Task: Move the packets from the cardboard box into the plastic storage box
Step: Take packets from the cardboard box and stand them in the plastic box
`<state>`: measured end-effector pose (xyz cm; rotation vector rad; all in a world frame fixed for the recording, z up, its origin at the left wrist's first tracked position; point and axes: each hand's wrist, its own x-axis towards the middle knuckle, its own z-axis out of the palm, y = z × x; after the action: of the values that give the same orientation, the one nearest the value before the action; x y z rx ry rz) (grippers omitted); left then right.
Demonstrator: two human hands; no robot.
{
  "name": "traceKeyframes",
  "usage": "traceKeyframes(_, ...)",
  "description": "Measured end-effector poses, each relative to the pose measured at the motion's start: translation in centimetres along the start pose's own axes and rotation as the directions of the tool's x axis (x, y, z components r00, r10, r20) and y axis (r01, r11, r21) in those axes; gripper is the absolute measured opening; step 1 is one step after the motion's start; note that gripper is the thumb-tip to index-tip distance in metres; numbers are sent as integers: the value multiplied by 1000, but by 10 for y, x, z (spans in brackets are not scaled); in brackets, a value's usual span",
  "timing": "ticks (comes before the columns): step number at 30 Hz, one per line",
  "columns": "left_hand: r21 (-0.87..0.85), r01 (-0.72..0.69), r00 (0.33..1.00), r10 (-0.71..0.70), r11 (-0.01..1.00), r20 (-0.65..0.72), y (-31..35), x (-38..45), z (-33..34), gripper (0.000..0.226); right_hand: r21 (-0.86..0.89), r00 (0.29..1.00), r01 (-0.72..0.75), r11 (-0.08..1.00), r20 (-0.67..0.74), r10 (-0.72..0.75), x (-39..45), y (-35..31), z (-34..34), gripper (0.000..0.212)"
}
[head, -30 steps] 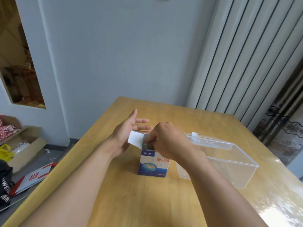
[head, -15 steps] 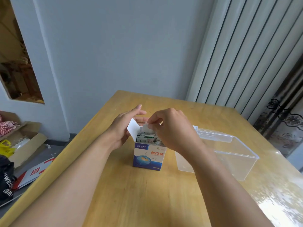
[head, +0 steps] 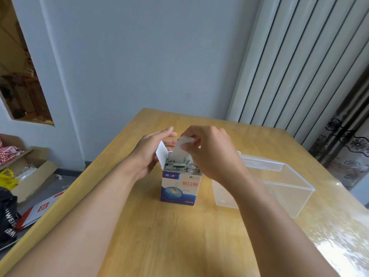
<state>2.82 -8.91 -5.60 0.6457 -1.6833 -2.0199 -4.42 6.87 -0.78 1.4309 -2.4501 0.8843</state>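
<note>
A: Nearest on the bench (head: 179, 236), at centre, what shows?
B: Cardboard box (head: 179, 186), flap up, still packed with packets (head: 177, 166).
A: Hands?
B: Left hand (head: 148, 152) steadies it at nine o'clock, fingers straight. Right hand (head: 209, 154) pinches one packet (head: 182, 145), part-drawn.
A: Further, three o'clock?
B: Plastic storage box (head: 289, 192) looks empty; nearly everything remains, I judge.

Cardboard box (head: 179, 188) reads "创口贴"; bag (head: 9, 218) perhaps "WEIS".

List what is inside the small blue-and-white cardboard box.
The blue-and-white cardboard box holds a stack of white paper packets; the right hand pinches one white packet above it. Lower packets are hidden by the walls.
</note>
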Motion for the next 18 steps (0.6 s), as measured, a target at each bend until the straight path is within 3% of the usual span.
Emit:
traceKeyframes(3,22,-12,1000,12,1000,-2,1,-2,1,38,102,1000,-9,995,-13,10,-1,0,-11,15)
traceKeyframes(8,11,-17,1000,17,1000,6,3,-3,1,32,-7,996,-40,999,81,40,-2,0,-1,18)
traceKeyframes(12,-16,-20,1000,20,1000,7,4,-4,3,31,21,985,-65,998,164,60,-3,-2,-1,17)
traceKeyframes(18,-7,-8,1000,8,1000,14,6,-7,4,33,37,983,-74,997,171,66,-1,-1,-1,12)
